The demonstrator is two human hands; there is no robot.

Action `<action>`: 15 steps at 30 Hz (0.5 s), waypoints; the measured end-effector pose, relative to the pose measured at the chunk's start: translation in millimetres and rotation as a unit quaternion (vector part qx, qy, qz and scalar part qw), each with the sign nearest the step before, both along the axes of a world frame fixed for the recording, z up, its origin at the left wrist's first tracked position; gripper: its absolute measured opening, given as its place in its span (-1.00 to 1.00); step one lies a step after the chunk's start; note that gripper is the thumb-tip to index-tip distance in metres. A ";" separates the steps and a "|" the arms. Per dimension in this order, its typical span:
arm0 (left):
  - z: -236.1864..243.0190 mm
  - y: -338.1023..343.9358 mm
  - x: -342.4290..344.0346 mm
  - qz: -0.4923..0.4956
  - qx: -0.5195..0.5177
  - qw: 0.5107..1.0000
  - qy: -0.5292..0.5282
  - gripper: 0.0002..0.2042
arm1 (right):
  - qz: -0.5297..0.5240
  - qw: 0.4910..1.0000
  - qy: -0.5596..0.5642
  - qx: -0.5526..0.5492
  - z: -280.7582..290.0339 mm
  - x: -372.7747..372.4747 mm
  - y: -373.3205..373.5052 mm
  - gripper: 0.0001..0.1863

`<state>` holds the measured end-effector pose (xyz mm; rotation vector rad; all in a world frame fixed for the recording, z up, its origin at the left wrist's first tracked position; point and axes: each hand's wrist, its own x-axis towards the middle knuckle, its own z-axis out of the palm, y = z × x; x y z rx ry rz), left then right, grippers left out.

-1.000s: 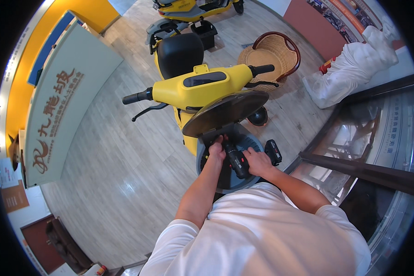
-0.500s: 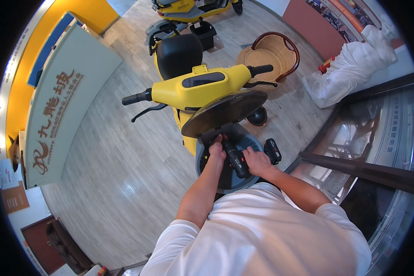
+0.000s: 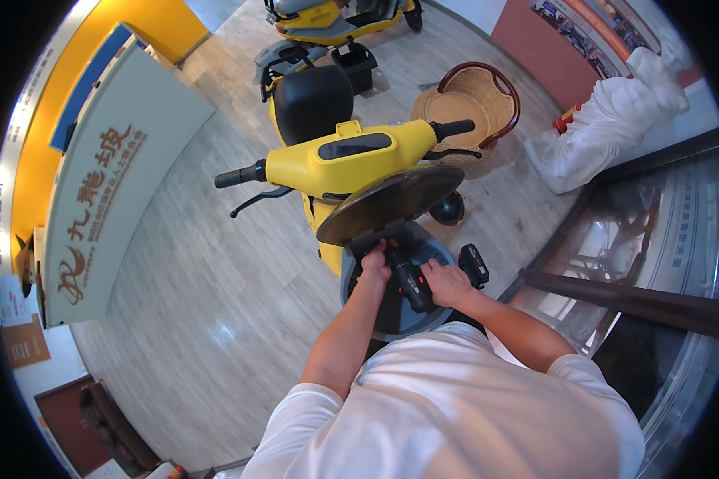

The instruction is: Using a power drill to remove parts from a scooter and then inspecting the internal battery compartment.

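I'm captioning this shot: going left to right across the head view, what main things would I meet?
Pale counter → left hand → drill's black body → right hand → black battery block → white statue.

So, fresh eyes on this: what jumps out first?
The bright yellow scooter, upper centre, with a dark round lid raised at the far side of a grey container. Then the black power drill over that container, in the right grip, with the left grip near its front end.
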<state>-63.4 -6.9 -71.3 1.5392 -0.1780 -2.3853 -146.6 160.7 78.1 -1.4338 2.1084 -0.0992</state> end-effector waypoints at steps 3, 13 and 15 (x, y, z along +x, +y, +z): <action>-5.4 2.4 3.6 0.000 -0.016 1.000 0.002 -0.87 | -0.004 1.000 -0.010 0.004 -1.2 2.7 0.4 -0.51; -3.9 8.6 2.3 0.027 0.028 0.999 -0.001 -0.92 | -0.003 1.000 -0.010 0.004 -0.8 2.5 2.6 -0.54; -7.3 5.1 1.1 0.072 0.045 0.996 0.013 -0.92 | -0.009 1.000 -0.007 -0.006 -2.2 2.4 3.0 -0.54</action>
